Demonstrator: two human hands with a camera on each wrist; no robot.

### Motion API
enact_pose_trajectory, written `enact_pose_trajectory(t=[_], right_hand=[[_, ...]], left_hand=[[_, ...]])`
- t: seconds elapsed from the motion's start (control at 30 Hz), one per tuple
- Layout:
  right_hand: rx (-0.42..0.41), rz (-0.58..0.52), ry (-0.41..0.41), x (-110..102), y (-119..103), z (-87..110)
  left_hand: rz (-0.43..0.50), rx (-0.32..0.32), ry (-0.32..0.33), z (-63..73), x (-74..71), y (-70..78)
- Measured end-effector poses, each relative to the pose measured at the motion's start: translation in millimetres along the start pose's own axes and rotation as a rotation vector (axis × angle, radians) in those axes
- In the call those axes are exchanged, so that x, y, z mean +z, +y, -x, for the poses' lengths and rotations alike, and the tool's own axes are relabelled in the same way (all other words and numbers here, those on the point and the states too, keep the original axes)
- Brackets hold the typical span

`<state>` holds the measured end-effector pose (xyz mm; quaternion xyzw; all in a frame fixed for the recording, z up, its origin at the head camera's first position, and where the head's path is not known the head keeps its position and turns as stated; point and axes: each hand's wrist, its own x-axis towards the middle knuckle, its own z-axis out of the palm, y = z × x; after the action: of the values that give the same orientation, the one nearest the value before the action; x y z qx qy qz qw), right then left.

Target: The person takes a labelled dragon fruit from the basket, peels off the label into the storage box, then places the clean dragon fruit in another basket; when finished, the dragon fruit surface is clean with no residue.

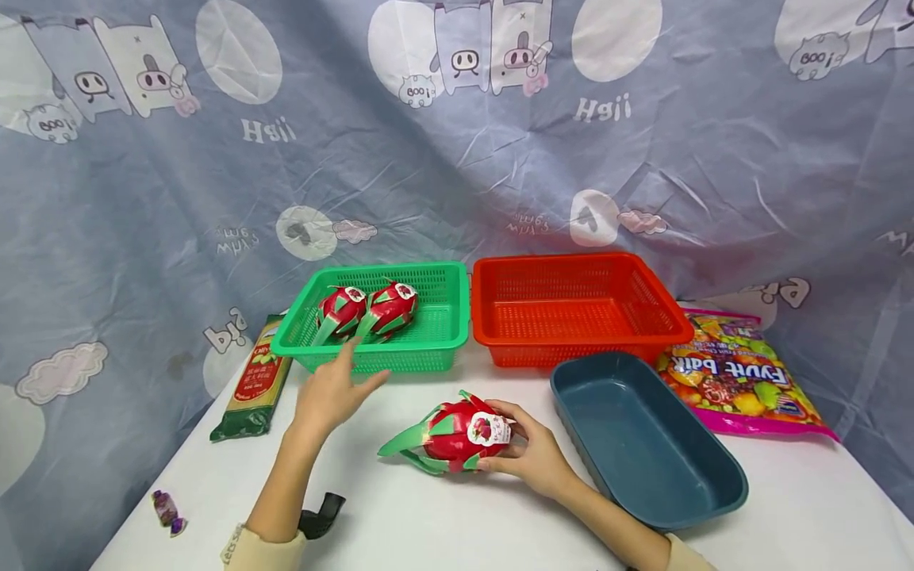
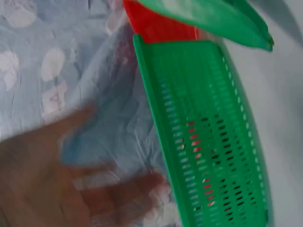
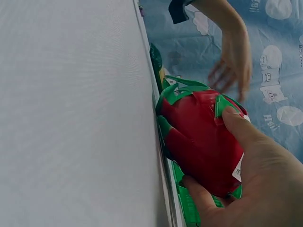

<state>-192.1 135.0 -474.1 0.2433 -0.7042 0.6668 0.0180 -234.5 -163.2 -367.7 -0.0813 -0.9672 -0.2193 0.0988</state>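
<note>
My right hand grips a red dragon fruit with green leaf tips and a white sticker, its long leaves pointing left. In the right wrist view, thumb and fingers hold the dragon fruit from both sides. Just in front of the green basket, my left hand hovers with index finger and thumb extended, holding nothing. It looks blurred in the left wrist view, beside the basket's slotted side. Two more dragon fruits, one left and one right, lie in that basket.
A red basket stands right of the green one. Nearer me is a dark blue tub, with a colourful candy bag behind it. On the left lie a pasta packet and a small purple wrapped candy. Patterned cloth hangs behind.
</note>
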Motion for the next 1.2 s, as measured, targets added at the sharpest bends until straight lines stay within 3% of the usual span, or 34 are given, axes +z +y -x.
enact_pose_trajectory(t=[0.07,0.13,0.23,0.33,0.5,0.73,0.9,1.0,1.2], right_hand=[[0.007,0.004,0.014,0.7,-6.5,-0.9],[0.019,-0.001,0.022,1.2,-13.7,-1.0],[0.024,0.006,0.024,1.6,-21.6,0.0],[0.019,0.029,0.043,1.6,-24.3,0.6],[0.016,0.023,0.063,1.1,-24.8,-0.4],[-0.014,0.055,0.096,4.9,-30.5,-1.2],[-0.109,0.108,0.162,10.2,-46.3,-0.1],[-0.160,0.101,0.215,11.7,-52.5,-1.2],[-0.162,0.050,0.258,7.9,-46.5,-3.2]], left_hand=[[0.153,0.212,-0.086,0.8,11.1,4.1],[0.304,0.358,-0.233,2.0,26.9,4.9],[0.448,0.431,-0.424,4.5,53.5,2.7],[0.505,0.455,-0.501,5.4,74.2,3.1],[0.509,0.495,-0.506,0.5,94.0,7.2],[0.509,0.510,-0.431,0.3,102.4,7.9],[0.606,0.554,-0.333,5.2,97.7,7.4],[0.612,0.598,-0.264,8.0,92.0,7.9],[0.588,0.635,-0.210,12.8,83.5,9.2]])
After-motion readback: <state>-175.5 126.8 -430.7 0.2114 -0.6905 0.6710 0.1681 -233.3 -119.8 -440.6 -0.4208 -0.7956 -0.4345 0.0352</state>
